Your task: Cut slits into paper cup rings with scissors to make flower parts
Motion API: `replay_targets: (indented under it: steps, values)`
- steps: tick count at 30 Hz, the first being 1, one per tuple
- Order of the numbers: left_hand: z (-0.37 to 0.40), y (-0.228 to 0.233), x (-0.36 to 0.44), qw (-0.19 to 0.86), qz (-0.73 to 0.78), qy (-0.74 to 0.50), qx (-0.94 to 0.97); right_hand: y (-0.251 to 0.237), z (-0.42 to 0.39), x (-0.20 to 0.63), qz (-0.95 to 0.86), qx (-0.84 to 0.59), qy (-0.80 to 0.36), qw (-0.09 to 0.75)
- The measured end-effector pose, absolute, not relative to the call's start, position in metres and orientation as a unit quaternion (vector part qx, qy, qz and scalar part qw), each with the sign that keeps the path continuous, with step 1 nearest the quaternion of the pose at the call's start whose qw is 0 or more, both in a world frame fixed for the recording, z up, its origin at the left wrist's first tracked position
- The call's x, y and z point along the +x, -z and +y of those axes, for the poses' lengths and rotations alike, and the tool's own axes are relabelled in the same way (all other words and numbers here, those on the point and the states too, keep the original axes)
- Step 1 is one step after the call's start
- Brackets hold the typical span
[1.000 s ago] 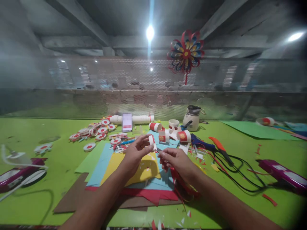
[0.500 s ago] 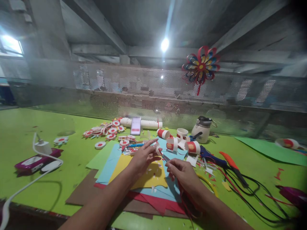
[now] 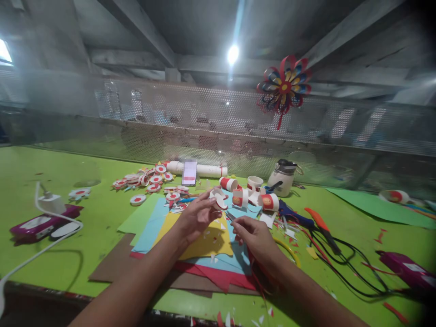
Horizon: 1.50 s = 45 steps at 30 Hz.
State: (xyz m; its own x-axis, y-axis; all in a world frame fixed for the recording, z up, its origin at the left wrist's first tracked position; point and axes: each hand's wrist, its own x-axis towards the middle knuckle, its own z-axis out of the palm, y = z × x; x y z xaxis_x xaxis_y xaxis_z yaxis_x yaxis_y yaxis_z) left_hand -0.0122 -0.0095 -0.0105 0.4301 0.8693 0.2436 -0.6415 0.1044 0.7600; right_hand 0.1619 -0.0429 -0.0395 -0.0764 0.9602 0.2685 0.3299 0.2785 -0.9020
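Centrally: one white cup piece (image 3: pixel 219 201), at one o'clock of yellow sheet (image 3: pixel 199 250); left hand (image 3: pixel 193 217), fingers clamped on it; right hand (image 3: pixel 252 232), at three o'clock, fingertips together on slim pointed blade (image 3: pixel 230 216).

Bare hands (image 3: pixel 196 216), forearms (image 3: pixel 143 268) apparently bare

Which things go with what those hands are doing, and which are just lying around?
Probably part of the job:
- white curled piece in the left grip
- thin tool in the right grip, kind unclear
- cut paper cup, likely

Probably just around:
- phone
- jug
- white charger
- hanging flower decoration
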Motion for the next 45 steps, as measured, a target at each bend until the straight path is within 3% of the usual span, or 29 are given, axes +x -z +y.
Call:
replay_targets:
  steps: [14, 26, 45]
  values:
    - [-0.017, 0.004, -0.012, 0.751, 0.093, -0.48, 0.443, 0.038, -0.047, 0.163, -0.668, -0.473, -0.327, 0.473]
    - [-0.014, 0.012, -0.003, 0.784, 0.108, -0.4, 0.462, 0.02, -0.053, 0.165, -0.643, -0.43, -0.289, 0.564]
    - [-0.003, 0.022, 0.001, 0.77, 0.212, -0.448, 0.402, 0.029, -0.056, 0.161, -0.698, -0.446, -0.267, 0.492]
